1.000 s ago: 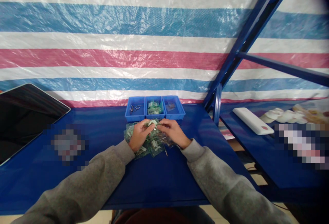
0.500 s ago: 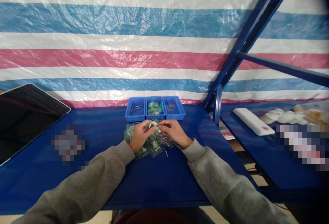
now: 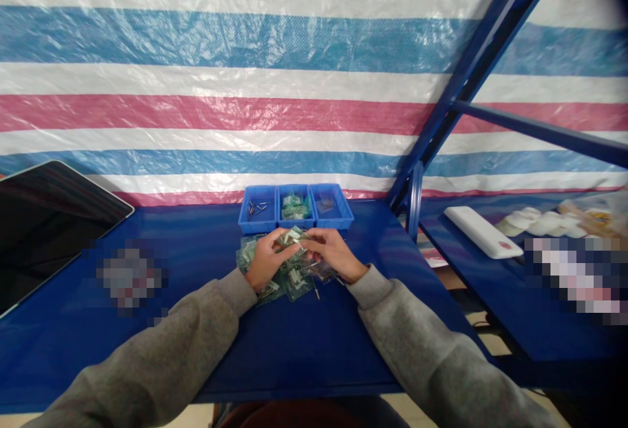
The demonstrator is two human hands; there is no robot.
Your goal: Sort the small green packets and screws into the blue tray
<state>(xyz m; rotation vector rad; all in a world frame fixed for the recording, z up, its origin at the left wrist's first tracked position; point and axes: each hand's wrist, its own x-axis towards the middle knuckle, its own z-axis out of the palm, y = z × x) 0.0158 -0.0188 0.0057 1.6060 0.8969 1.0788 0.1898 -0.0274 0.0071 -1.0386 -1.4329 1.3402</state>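
Over a pile of small plastic bags, my left hand (image 3: 265,263) and my right hand (image 3: 337,256) meet, fingers bent and closed on one greenish clear plastic bag (image 3: 293,234) with white pieces in it. The fingertips of both hands nearly touch at the bag. Below them, more greenish bags (image 3: 295,281) with pale and metal pieces lie on the blue table (image 3: 314,349). A thin metal screw-like piece (image 3: 317,294) sticks out at the pile's front edge. Part of the pile is hidden under my hands.
Three blue bins stand behind the pile: a left bin (image 3: 258,226) with metal pieces, a middle bin (image 3: 296,224) with green bags, a right bin (image 3: 334,224) with clear bags. A black screen (image 3: 49,231) is at left; a blue frame post (image 3: 415,199) and a white device (image 3: 483,231) at right.
The fingers of my right hand have shifted slightly on the bag, and more of the bag shows between my hands. The bins and the pile stay put.
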